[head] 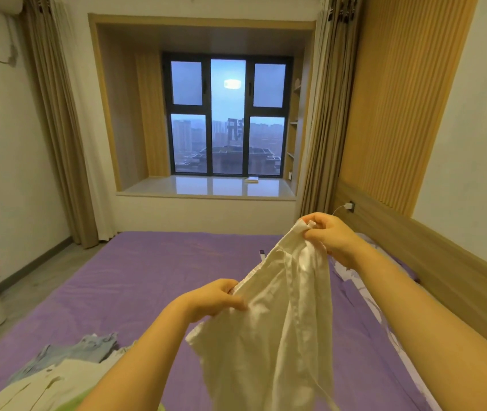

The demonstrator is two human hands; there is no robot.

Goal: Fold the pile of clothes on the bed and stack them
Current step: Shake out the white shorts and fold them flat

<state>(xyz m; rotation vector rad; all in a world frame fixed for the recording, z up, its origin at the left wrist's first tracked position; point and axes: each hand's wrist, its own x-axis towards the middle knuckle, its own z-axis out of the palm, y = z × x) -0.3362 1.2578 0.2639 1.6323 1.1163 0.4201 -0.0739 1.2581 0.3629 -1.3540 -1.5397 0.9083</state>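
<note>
A: Which step?
B: Prob. opening out the shirt (269, 327). L hand (218, 296) and R hand (329, 237) each pinch its top edge, held above the bed (147, 277).
A: Next?
B: Lay it flat, fold. Pile (58, 369) waits bottom-left.

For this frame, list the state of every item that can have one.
white garment: unfolded, held up above the bed
left hand: grips the garment's edge
right hand: pinches its top corner
pile of clothes: unfolded, lying on the bed
curtains: drawn open
</note>
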